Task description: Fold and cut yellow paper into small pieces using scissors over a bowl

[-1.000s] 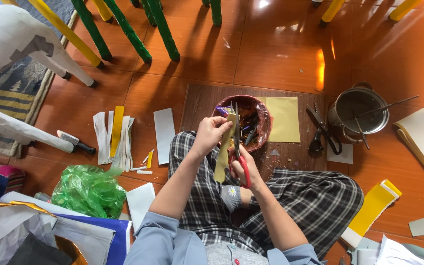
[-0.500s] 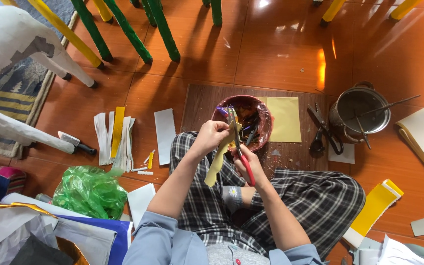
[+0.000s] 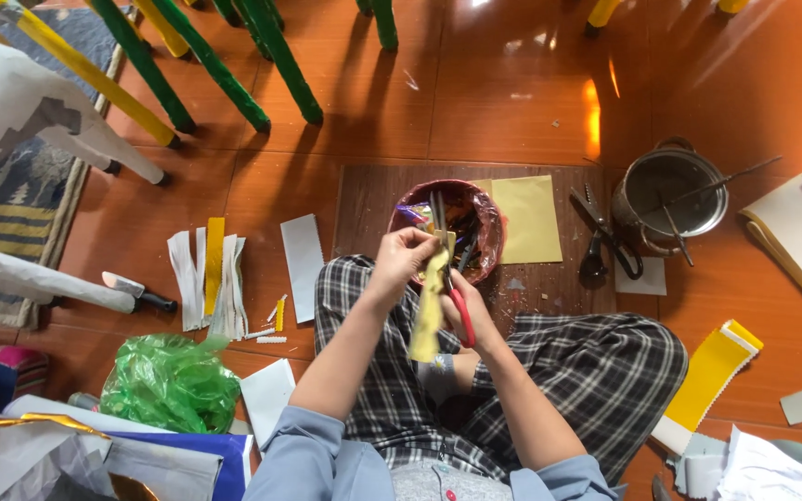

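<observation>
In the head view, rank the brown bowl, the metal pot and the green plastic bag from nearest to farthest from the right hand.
From the right hand:
1. Brown bowl, just ahead of the hand on the wooden board.
2. Metal pot, farther off on the right side.
3. Green plastic bag, farthest, on the floor on the left side.

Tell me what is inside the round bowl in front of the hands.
The reddish-brown bowl holds a dark heap of coloured scraps, purple among them. The left hand, pale yellow strip and red-handled scissors cover its near side.

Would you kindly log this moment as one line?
left hand: holds yellow paper strip | right hand: red-handled scissors cutting strip | below: bowl of scraps
</observation>
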